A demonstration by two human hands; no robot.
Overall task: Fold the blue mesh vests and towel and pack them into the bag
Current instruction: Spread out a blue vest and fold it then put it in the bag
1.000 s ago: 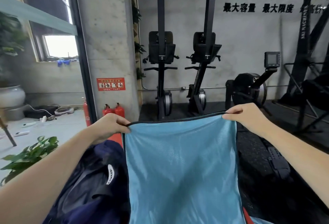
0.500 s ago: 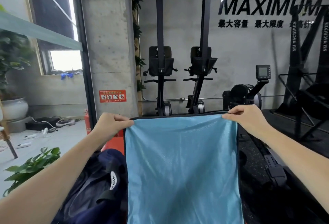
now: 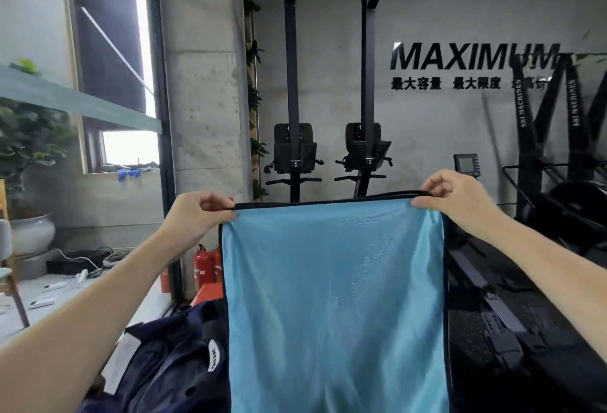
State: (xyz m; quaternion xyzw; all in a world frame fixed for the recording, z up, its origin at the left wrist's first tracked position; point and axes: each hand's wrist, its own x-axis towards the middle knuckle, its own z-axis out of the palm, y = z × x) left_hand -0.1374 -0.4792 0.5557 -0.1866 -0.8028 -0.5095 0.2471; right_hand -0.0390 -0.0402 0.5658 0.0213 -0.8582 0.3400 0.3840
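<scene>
A light blue mesh vest with dark trim [image 3: 335, 307] is held up at centre, pinched at its top corners by the left hand [image 3: 197, 215] and right hand [image 3: 460, 202]. Its lower edge is cut off. A dark navy fabric bag [image 3: 170, 360] lies at 7 o'clock, partly hidden behind it.

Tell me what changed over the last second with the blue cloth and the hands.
Both hands lifted the blue mesh cloth higher; its black-trimmed top edge, slack a second ago, is now pulled nearly straight. The left hand and right hand kept pinching the same top corners, nothing taken up or let go. The dark navy bag stayed below at the left.
</scene>
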